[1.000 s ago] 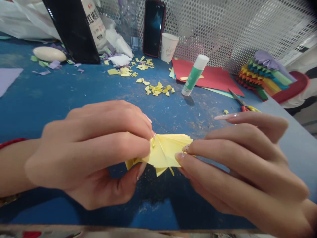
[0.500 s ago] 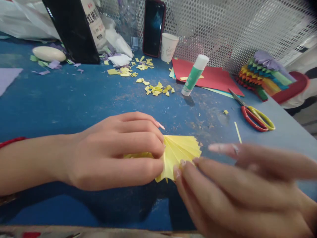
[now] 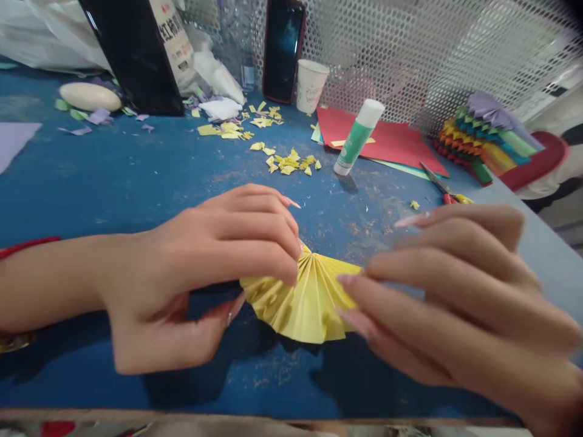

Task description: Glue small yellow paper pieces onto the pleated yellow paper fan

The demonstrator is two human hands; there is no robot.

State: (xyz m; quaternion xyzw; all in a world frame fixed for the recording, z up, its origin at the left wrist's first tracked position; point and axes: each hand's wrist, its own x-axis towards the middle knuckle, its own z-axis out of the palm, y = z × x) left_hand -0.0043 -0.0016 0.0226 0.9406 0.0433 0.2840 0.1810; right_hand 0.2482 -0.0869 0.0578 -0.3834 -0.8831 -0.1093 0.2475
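A pleated yellow paper fan (image 3: 303, 300) is spread into a half circle just above the blue table (image 3: 136, 176) near its front edge. My left hand (image 3: 204, 267) pinches the fan's left side and its centre between thumb and fingers. My right hand (image 3: 450, 291) grips the fan's right edge with its fingertips, the index finger stretched out above. The fan's pleats open downward between the two hands.
Behind the hands lie yellow paper scraps (image 3: 291, 162), a green-and-white glue stick (image 3: 359, 137) on red card sheets (image 3: 387, 142), scissors (image 3: 444, 188) partly hidden by my right hand, a paper cup (image 3: 310, 86), a phone (image 3: 282, 48), and a stack of coloured pleated paper (image 3: 483, 136).
The folded yellow strip has been pulled open from a narrow wedge into a wide half-circle fan. My right hand came back up to the fan's right edge and now covers most of the scissors.
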